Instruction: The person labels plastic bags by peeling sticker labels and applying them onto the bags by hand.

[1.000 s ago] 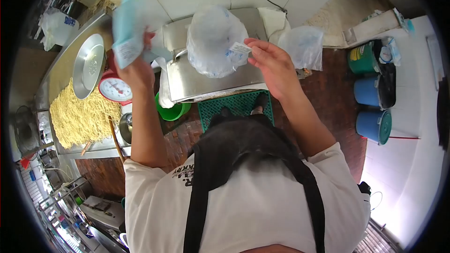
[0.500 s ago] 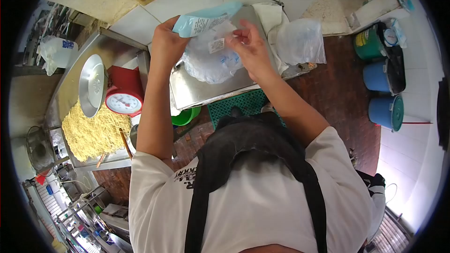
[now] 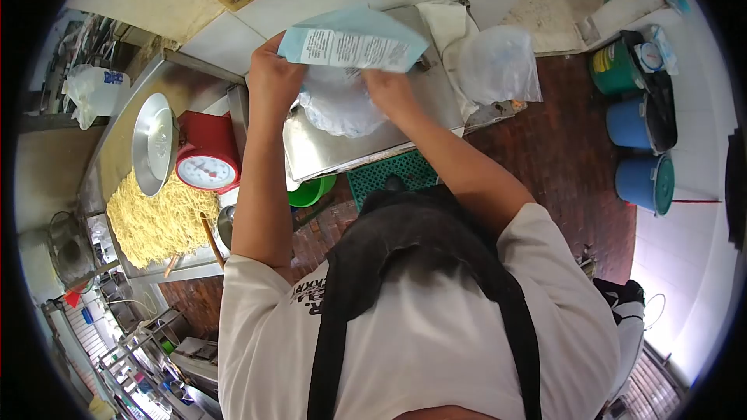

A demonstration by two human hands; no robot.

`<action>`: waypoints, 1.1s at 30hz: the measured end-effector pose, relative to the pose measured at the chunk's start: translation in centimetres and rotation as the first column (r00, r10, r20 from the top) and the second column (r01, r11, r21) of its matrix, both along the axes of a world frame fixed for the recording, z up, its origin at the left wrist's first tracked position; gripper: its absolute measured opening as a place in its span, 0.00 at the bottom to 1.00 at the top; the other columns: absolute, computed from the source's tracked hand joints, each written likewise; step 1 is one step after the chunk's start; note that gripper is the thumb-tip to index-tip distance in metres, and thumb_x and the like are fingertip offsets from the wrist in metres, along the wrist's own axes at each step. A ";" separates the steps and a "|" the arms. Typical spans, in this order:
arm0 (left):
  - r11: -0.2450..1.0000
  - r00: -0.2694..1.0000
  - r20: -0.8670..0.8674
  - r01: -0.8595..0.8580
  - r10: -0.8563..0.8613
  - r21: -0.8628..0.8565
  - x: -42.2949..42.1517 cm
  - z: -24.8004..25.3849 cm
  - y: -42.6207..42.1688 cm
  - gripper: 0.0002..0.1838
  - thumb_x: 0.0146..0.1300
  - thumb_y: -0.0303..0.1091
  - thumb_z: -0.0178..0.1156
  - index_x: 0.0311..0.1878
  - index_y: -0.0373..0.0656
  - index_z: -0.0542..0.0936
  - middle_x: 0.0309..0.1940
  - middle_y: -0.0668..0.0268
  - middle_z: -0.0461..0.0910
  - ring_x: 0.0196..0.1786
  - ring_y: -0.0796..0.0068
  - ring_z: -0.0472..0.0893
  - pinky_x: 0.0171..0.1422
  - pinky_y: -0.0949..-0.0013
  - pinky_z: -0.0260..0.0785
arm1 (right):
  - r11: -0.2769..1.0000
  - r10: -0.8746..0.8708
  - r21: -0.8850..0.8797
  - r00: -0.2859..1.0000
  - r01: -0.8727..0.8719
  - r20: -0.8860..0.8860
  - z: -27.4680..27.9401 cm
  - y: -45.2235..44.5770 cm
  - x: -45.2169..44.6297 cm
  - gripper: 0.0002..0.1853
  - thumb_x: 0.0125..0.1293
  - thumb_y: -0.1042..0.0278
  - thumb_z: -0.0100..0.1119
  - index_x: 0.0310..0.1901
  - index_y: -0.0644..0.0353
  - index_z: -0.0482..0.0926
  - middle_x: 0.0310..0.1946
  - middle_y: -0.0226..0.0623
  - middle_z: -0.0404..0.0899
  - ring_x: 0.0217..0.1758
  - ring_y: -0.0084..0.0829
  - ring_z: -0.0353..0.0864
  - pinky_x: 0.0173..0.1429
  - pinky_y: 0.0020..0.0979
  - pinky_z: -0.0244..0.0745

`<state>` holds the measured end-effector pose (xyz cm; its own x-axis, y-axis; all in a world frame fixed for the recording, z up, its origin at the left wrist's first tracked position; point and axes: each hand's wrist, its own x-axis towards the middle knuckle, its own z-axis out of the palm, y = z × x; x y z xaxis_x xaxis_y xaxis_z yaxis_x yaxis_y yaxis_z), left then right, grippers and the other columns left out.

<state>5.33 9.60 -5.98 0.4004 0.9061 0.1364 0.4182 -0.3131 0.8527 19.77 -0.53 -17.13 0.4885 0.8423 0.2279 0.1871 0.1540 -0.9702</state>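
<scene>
My left hand (image 3: 274,78) is closed on the left end of a light-blue plastic bag (image 3: 420,31) with a printed white label. The bag spreads open across the space above both hands. Under its lower right edge is my right hand (image 3: 387,95); its fingers are hidden behind the bag, so their grip cannot be seen. Below and between the hands, a clear plastic bag (image 3: 342,113) with crumpled, bluish-marked film rests on the steel worktop (image 3: 311,148).
To the left, yellow noodles (image 3: 159,222) are heaped on a metal table beside a red dial scale (image 3: 208,152) with a metal pan (image 3: 154,144). Another clear bag (image 3: 498,66) lies right of the worktop. Blue buckets (image 3: 640,184) stand on the right; a green basin (image 3: 311,190) sits below.
The light-blue bag has swung down and spread to the right, its label now facing me. My right hand has moved left and down, its fingers now behind the bag.
</scene>
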 end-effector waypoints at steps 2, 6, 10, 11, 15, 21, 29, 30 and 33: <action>1.000 1.000 -0.004 -0.008 0.008 0.007 -0.1 -0.2 0.3 0.18 0.59 0.36 0.65 0.49 0.36 0.85 0.32 0.58 0.87 0.34 0.74 0.84 0.42 0.70 0.74 | 0.999 0.043 0.011 0.991 -0.042 -0.126 0.5 -0.4 1.6 0.28 0.65 0.52 0.64 0.63 0.56 0.73 0.63 0.54 0.71 0.69 0.58 0.63 0.72 0.50 0.57; 0.998 1.000 -0.018 -0.025 0.024 -0.066 0.2 1.0 -0.5 0.16 0.60 0.35 0.63 0.48 0.35 0.85 0.31 0.59 0.86 0.34 0.76 0.83 0.41 0.71 0.74 | 0.938 -0.232 0.285 0.968 0.195 0.100 4.9 -1.1 -1.8 0.29 0.62 0.48 0.66 0.60 0.55 0.77 0.65 0.47 0.70 0.72 0.55 0.60 0.72 0.53 0.53; 0.999 0.999 0.039 0.010 -0.008 -0.046 0.1 0.6 0.1 0.13 0.60 0.32 0.62 0.45 0.35 0.85 0.31 0.60 0.86 0.35 0.79 0.81 0.42 0.73 0.72 | 0.996 -0.089 0.031 0.856 0.085 0.510 2.0 -1.1 -1.5 0.36 0.61 0.45 0.66 0.66 0.56 0.70 0.67 0.49 0.66 0.71 0.57 0.60 0.72 0.54 0.52; 0.999 0.998 0.068 0.011 -0.008 -0.041 0.2 0.6 0.0 0.12 0.60 0.31 0.62 0.45 0.35 0.85 0.32 0.61 0.85 0.35 0.80 0.81 0.42 0.74 0.72 | 0.993 -0.112 0.095 0.803 0.070 0.585 0.8 -1.6 -0.6 0.38 0.60 0.45 0.67 0.67 0.56 0.69 0.67 0.50 0.66 0.71 0.57 0.60 0.72 0.53 0.53; 0.995 0.921 0.377 0.085 -0.100 0.056 -0.8 -1.1 0.0 0.09 0.62 0.24 0.59 0.44 0.36 0.84 0.33 0.67 0.84 0.37 0.81 0.79 0.43 0.74 0.71 | 0.966 -0.219 0.187 0.950 0.179 0.224 0.6 -3.3 -0.2 0.29 0.60 0.56 0.70 0.61 0.56 0.75 0.60 0.50 0.72 0.67 0.56 0.66 0.69 0.46 0.62; 0.993 0.709 0.699 -0.019 0.094 -0.115 -2.9 -3.6 -0.2 0.12 0.70 0.38 0.57 0.47 0.40 0.79 0.36 0.69 0.81 0.33 0.80 0.77 0.38 0.75 0.70 | 0.995 -0.093 0.057 0.909 0.076 0.407 3.3 -1.3 3.7 0.17 0.62 0.65 0.68 0.49 0.61 0.78 0.42 0.43 0.80 0.48 0.43 0.80 0.52 0.38 0.75; 0.595 0.261 0.956 0.751 0.132 -0.287 -11.2 -8.1 -0.9 0.19 0.69 0.50 0.57 0.48 0.43 0.78 0.19 0.73 0.60 0.20 0.79 0.60 0.32 0.71 0.62 | 0.983 -0.095 0.185 0.914 0.022 0.394 2.4 -0.7 4.4 0.10 0.63 0.66 0.67 0.40 0.62 0.80 0.36 0.40 0.80 0.40 0.39 0.81 0.48 0.35 0.75; 0.525 0.298 0.921 0.758 0.250 -0.387 -12.0 -9.9 -1.4 0.17 0.69 0.47 0.57 0.49 0.42 0.78 0.22 0.73 0.66 0.22 0.81 0.64 0.31 0.72 0.64 | 0.984 -0.097 0.176 0.887 0.018 0.452 1.9 -0.8 4.6 0.10 0.63 0.66 0.67 0.41 0.62 0.79 0.36 0.40 0.80 0.40 0.38 0.81 0.47 0.35 0.75; 0.673 0.603 0.672 0.282 0.429 -0.683 -12.1 -12.1 -4.0 0.17 0.68 0.49 0.59 0.48 0.44 0.79 0.30 0.70 0.77 0.29 0.76 0.76 0.34 0.69 0.73 | 0.999 -0.031 0.034 0.923 0.019 0.385 3.9 -1.1 4.7 0.12 0.63 0.65 0.67 0.43 0.62 0.79 0.36 0.40 0.80 0.42 0.38 0.80 0.48 0.37 0.74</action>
<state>-6.75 5.61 -18.07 0.3956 0.8640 -0.3113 -0.4719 0.4821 0.7382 24.52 -1.68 -13.21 0.3787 0.8211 0.4271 0.5493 0.1720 -0.8177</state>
